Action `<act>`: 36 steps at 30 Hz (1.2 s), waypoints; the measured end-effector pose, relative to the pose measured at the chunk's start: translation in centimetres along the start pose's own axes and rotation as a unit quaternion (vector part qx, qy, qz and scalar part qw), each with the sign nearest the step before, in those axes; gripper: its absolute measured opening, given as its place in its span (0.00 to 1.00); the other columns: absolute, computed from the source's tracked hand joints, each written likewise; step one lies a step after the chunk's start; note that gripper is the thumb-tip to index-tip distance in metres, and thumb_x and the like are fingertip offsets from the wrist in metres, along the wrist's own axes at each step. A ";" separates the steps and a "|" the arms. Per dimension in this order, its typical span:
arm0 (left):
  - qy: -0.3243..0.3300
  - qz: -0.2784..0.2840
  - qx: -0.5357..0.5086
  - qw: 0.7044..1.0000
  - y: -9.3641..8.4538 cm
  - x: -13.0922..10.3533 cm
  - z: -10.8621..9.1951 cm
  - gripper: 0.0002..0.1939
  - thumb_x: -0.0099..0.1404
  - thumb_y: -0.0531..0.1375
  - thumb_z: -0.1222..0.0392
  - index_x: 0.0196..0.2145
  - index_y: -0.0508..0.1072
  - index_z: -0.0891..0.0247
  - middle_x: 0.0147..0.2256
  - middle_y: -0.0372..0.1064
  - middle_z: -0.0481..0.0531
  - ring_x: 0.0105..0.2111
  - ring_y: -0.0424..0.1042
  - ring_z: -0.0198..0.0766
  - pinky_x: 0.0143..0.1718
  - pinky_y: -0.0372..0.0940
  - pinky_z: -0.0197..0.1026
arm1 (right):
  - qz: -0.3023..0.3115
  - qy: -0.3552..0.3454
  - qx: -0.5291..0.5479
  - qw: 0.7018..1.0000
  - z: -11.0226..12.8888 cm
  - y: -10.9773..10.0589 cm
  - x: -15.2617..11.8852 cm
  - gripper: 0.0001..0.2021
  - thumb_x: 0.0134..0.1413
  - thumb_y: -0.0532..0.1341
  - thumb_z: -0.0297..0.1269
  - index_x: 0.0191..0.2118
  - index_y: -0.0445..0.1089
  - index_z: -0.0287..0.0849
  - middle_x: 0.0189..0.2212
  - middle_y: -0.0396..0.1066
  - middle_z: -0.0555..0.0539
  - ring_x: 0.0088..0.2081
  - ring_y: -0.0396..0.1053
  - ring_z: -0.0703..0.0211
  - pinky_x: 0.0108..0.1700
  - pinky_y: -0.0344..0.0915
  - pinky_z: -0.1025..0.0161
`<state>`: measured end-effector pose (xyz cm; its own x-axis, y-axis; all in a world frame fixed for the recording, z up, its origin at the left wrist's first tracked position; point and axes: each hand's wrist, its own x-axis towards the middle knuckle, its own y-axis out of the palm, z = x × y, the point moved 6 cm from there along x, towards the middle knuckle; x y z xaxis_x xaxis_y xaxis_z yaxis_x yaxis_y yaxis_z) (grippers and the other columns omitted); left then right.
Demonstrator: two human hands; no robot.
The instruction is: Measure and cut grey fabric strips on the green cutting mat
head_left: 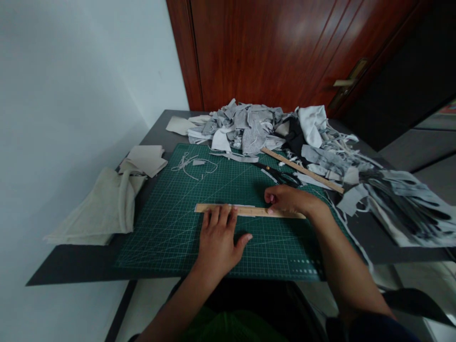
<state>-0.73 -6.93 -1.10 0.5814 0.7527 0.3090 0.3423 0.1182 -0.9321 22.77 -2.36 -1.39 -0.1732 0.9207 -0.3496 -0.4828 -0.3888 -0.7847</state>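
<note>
A wooden ruler (249,211) lies crosswise on the green cutting mat (171,232). My left hand (219,237) rests flat with its fingertips pressing on the ruler's left half, thumb stretched out to the right. Along the ruler's far edge shows a thin whitish strip (242,205), mostly covered by the ruler. My right hand (285,198) is at the ruler's right half, its fingers curled and its thumb touching the ruler. What those curled fingers hold, if anything, is hidden.
Black-handled scissors (281,176) and a second wooden ruler (302,168) lie beyond my right hand. Grey and white fabric scraps (249,126) pile up at the back. Loose threads (185,162) lie on the mat. Folded cloth (103,209) sits left, stacked fabric (409,204) right.
</note>
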 end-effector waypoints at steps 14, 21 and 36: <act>-0.003 0.002 -0.010 1.000 -0.1 0.0 -0.1 0.33 0.69 0.61 0.43 0.64 0.68 0.65 0.63 0.65 0.64 0.62 0.62 0.61 0.65 0.56 0.65 | -0.070 -0.163 -0.004 0.984 5.8 1.5 0.5 0.08 0.64 0.64 0.40 0.36 0.76 0.41 0.32 0.75 0.48 0.34 0.71 0.58 0.35 0.59 0.64; -0.004 0.003 -0.006 1.000 0.1 -0.2 -0.1 0.35 0.68 0.61 0.40 0.64 0.69 0.66 0.63 0.65 0.66 0.62 0.62 0.63 0.64 0.56 0.67 | -0.056 -0.095 -0.026 0.994 5.0 2.6 1.7 0.03 0.60 0.67 0.36 0.37 0.77 0.44 0.34 0.77 0.49 0.35 0.71 0.58 0.33 0.56 0.65; 0.011 0.009 -0.025 1.000 0.4 -0.3 -0.7 0.29 0.70 0.61 0.46 0.62 0.70 0.66 0.64 0.65 0.65 0.68 0.56 0.63 0.67 0.53 0.66 | -0.070 -0.050 -0.061 0.994 5.3 1.9 1.7 0.07 0.58 0.69 0.42 0.37 0.78 0.45 0.34 0.79 0.48 0.35 0.72 0.56 0.32 0.55 0.64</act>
<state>-0.28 -7.53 -1.41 0.6032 0.7401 0.2972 0.3680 0.0723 -0.9270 16.99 -1.40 -0.74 -0.1987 0.9623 -0.1857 -0.4007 -0.2527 -0.8807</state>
